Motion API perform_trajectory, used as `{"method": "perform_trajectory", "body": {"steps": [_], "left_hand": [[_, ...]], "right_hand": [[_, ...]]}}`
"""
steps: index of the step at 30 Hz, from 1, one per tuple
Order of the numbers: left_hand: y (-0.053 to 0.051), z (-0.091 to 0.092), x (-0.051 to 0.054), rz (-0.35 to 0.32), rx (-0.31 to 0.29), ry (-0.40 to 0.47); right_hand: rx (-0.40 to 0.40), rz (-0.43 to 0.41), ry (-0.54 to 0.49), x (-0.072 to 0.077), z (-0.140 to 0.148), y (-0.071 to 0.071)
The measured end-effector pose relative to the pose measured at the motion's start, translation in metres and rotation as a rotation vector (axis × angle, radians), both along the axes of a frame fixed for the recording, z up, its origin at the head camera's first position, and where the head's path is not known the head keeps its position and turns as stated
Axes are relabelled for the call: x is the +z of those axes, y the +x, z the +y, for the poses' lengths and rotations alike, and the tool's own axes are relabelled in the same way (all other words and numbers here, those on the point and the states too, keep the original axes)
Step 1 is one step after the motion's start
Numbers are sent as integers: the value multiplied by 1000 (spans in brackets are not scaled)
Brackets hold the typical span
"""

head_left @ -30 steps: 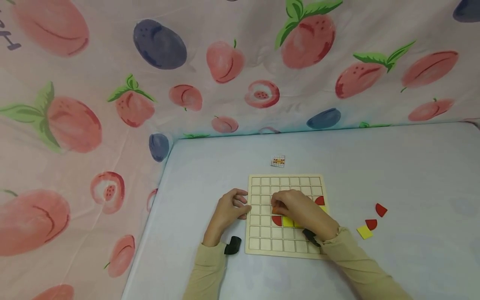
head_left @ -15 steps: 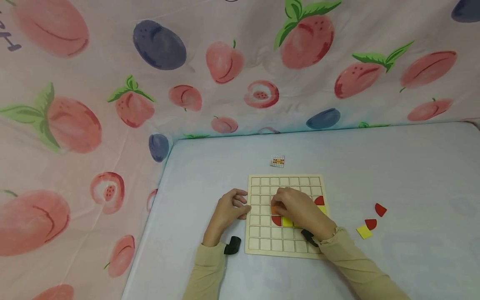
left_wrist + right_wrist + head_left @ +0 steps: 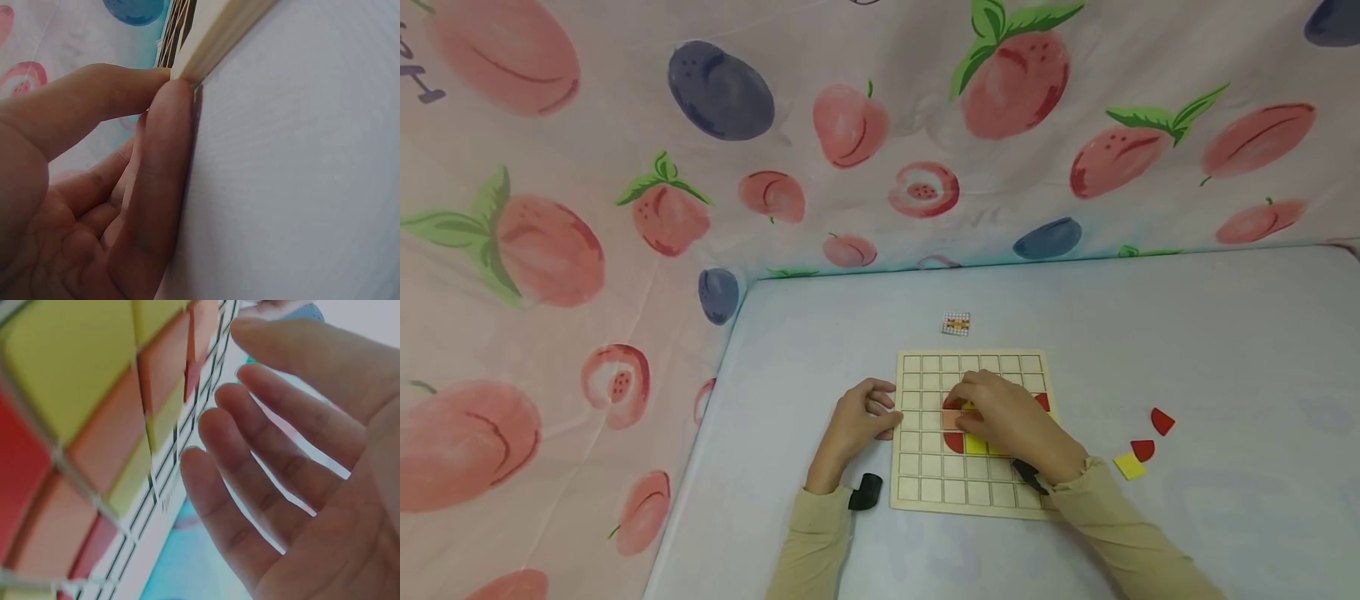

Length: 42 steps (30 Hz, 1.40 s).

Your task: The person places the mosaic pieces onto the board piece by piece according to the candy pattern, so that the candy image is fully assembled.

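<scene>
A pale wooden grid board lies on the table in the head view, with colored tiles in its cells. My left hand grips the board's left edge; in the left wrist view the thumb and a finger meet at that edge. Over the board's middle, my right hand hovers with extended fingers and nothing held in the right wrist view. Just by its fingertips an orange square tile sits in a cell, above a red quarter-circle tile and beside yellow square tiles. The hand covers some tiles.
Right of the board lie two loose red quarter-circle tiles and a loose yellow square tile. A small printed pattern card lies beyond the board. A fruit-print cloth borders the table at the back and left.
My right fingers have lifted off the orange square tile, which stays in its cell and shows more fully now. The right hand has shifted slightly up and right. My left hand has not moved.
</scene>
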<state>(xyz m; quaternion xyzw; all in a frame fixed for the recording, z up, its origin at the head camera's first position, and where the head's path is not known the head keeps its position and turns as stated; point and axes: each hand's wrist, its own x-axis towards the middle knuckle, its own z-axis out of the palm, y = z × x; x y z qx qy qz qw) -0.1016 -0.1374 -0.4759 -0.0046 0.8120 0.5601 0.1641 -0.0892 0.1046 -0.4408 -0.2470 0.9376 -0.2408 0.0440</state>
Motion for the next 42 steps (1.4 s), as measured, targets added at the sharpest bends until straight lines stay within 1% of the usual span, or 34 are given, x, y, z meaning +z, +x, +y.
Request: {"method": "perform_trajectory", "body": {"steps": [4,8,16,22,23,26,29,30,33,37,40,42], "left_hand": [[-1,0,0,5,0,-2],[-2,-1,-1,7,1,3],[0,-1,-2,15,6,14],[0,-1,-3,9,6,13],[1,0,2,5,6,10],[1,0,3,2,6,10],[1,0,2,1,5,5],[0,-1,-3,3,5,7],[0,-1,-2,2,3,9],[0,0,-1,2,-1,12],[0,0,-1,3,-2,10],[1,0,0,3,-1,6]], "right_hand": [[3,42,10,6,13,3],[-5,49,29,12,27,7],[-35,86,59,14,54,17],[-73,45,119,15,73,23],[-75,43,128,16,76,24],[-72,46,139,16,85,25],[-57,59,131,15,96,28],[-53,58,128,15,100,30],[-56,37,126,17,110,33],[-83,-23,140,17,122,37],[-99,-69,147,16,130,38],[-95,-81,146,14,136,40]]}}
